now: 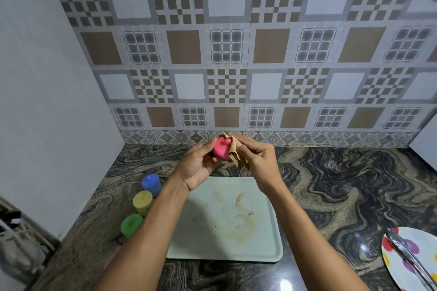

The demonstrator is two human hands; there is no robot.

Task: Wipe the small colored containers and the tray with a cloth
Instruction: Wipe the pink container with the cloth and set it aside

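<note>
One pink container gripped by left hand; right hand pinches cloth against it, above tray.

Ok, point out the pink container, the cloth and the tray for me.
pink container [221, 149]: head view, on its lid.
cloth [237, 158]: head view, on its hanging fold.
tray [201, 243]: head view, on a bare patch of its floor.

pink container raised against tan cloth, stained tray beneath
</note>
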